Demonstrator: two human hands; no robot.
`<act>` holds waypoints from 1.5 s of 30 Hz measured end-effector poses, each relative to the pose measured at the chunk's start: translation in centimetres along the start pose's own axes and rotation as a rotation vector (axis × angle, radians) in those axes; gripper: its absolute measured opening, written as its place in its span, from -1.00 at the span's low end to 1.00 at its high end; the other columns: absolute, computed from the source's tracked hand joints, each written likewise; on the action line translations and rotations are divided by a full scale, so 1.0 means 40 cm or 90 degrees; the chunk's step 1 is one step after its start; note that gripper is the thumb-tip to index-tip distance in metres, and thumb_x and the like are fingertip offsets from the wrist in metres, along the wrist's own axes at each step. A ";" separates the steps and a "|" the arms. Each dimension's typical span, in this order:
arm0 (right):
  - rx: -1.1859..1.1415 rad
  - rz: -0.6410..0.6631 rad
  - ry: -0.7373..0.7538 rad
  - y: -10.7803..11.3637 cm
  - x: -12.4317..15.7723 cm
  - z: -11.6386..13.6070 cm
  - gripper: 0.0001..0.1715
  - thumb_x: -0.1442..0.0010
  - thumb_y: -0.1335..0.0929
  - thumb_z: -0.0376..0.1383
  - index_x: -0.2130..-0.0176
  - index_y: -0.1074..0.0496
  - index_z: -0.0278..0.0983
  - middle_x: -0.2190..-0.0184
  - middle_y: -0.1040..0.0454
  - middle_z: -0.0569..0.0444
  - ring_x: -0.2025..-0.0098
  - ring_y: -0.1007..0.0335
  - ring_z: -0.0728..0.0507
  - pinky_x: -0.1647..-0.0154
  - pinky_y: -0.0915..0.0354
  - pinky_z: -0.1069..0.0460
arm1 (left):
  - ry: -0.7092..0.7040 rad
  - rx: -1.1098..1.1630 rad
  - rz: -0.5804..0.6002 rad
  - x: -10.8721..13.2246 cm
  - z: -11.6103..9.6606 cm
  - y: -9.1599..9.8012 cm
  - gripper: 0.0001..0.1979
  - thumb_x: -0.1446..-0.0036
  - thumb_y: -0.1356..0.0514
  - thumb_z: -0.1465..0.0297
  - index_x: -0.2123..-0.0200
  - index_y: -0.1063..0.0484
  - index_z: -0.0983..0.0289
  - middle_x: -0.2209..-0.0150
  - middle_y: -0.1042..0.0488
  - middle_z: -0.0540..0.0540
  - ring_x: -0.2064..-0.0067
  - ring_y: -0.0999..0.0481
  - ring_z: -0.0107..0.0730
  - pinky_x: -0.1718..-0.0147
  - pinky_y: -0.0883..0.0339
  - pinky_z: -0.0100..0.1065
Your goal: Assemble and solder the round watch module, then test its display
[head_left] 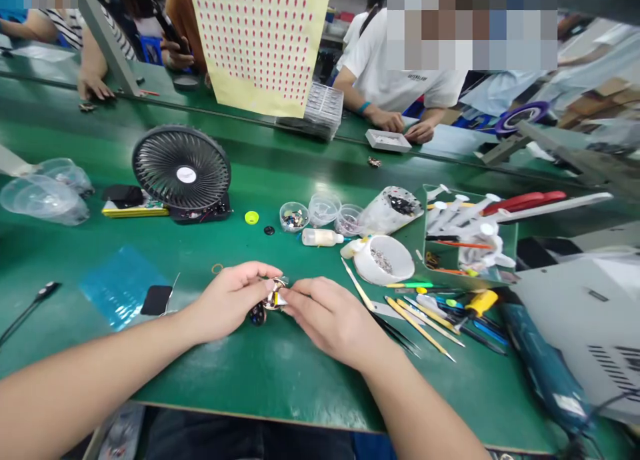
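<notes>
A small shiny gold-coloured piece [273, 299], with a dark round part at its lower left, is held just above the green bench top. My left hand [223, 305] pinches it between thumb and fingers from the left. My right hand [337, 317] is closed at its right side, fingertips pressed to it near a small white and yellow bit. The fingers cover much of the piece, so its exact kind does not show. Just beyond are a thin orange ring [217, 269], a small dropper bottle [320, 237] and a white bowl of small metal parts [405, 268].
A black fan [183, 167] stands at back left, near a blue plastic sheet [123, 287]. Small tubs [294, 217] sit mid-bench. Right are tweezers and picks [420, 327], a green-walled bin [470, 237] and a teal power tool [543, 360]. Co-workers [405, 80] sit opposite.
</notes>
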State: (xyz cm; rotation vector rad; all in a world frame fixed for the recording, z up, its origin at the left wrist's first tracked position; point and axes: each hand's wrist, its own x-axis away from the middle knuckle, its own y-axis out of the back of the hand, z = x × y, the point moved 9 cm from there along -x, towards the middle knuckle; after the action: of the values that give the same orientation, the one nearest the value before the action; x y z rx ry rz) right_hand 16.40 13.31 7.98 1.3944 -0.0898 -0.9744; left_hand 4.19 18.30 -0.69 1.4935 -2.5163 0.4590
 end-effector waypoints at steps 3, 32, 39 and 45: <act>-0.024 -0.037 -0.033 0.002 0.002 -0.009 -0.80 -0.44 -0.32 -0.41 -0.03 -0.46 -0.28 0.19 -0.63 -0.08 0.22 -0.58 -0.14 0.20 -0.52 -0.03 | 0.002 0.013 0.001 0.002 0.004 -0.003 -0.65 -0.11 -0.37 0.21 0.08 -0.56 0.29 0.33 -0.62 0.05 0.38 -0.54 -0.37 0.37 -0.46 -0.32; -0.017 -0.110 -0.105 -0.003 -0.008 -0.015 -0.86 -0.42 -0.37 -0.37 0.03 -0.49 -0.24 0.24 -0.64 -0.04 0.25 -0.60 -0.14 0.25 -0.48 -0.02 | -0.053 -0.032 -0.010 0.021 -0.027 -0.024 -0.83 -0.11 -0.30 0.36 0.23 -0.61 0.28 0.41 -0.61 -0.01 0.43 -0.48 -0.50 0.42 -0.36 -0.46; -0.031 -0.116 -0.112 0.003 -0.006 -0.019 -0.88 -0.40 -0.38 -0.38 0.05 -0.48 -0.25 0.24 -0.64 -0.04 0.27 -0.60 -0.13 0.26 -0.47 -0.02 | -0.041 -0.006 -0.002 0.022 -0.024 -0.025 -0.79 -0.10 -0.31 0.35 0.19 -0.62 0.28 0.40 -0.61 -0.01 0.44 -0.47 -0.52 0.43 -0.34 -0.47; -0.020 -0.114 -0.098 0.001 -0.009 -0.012 -0.88 -0.41 -0.38 -0.38 0.05 -0.49 -0.28 0.25 -0.64 -0.05 0.27 -0.59 -0.14 0.26 -0.47 -0.02 | -0.047 -0.030 -0.008 0.023 -0.026 -0.024 -0.82 -0.11 -0.29 0.35 0.23 -0.60 0.29 0.42 -0.59 -0.01 0.44 -0.46 -0.50 0.43 -0.33 -0.45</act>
State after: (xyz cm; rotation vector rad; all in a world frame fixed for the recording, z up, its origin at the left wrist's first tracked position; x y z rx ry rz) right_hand 16.46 13.91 8.08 1.3129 -0.0643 -1.2273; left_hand 4.60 17.50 0.73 1.5359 -2.5527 0.3468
